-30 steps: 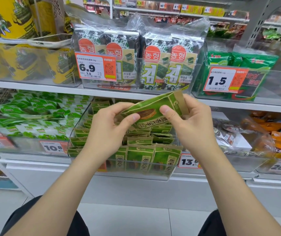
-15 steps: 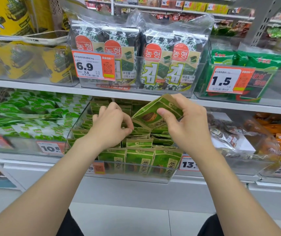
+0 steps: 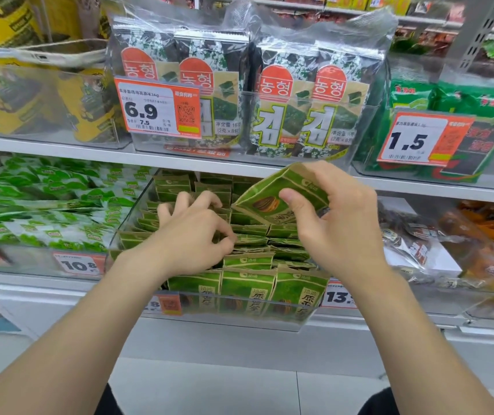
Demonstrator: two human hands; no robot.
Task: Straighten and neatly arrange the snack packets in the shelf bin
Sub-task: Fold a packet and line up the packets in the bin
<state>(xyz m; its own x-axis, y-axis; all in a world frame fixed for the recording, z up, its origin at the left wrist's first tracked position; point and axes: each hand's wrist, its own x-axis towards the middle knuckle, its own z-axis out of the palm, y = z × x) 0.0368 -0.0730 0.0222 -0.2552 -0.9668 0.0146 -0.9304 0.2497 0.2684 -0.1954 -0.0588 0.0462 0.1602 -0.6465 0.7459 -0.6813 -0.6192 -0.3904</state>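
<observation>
A clear shelf bin (image 3: 132, 223) on the lower shelf holds several rows of small green-and-tan snack packets (image 3: 245, 289); the front row stands upright, those behind lean and overlap. My right hand (image 3: 338, 223) grips one such packet (image 3: 269, 202), tilted, above the bin's right rear, thumb on its face. My left hand (image 3: 192, 232) reaches down into the bin's middle, its fingers curled over the packet tops and thumb and forefinger pinching among them. What lies under that hand is hidden.
Above, a clear bin of seaweed multipacks (image 3: 269, 100) carries a 6.9 price tag (image 3: 156, 106). Green-white packets (image 3: 45, 211) fill the bin to the left, clear-bagged snacks (image 3: 419, 244) the one to the right. The upper shelf edge (image 3: 210, 163) overhangs the bin's rear.
My left hand let go of the held packet and dropped into the bin among the packets. My right hand moved the packet back and lower, toward the bin's rear.
</observation>
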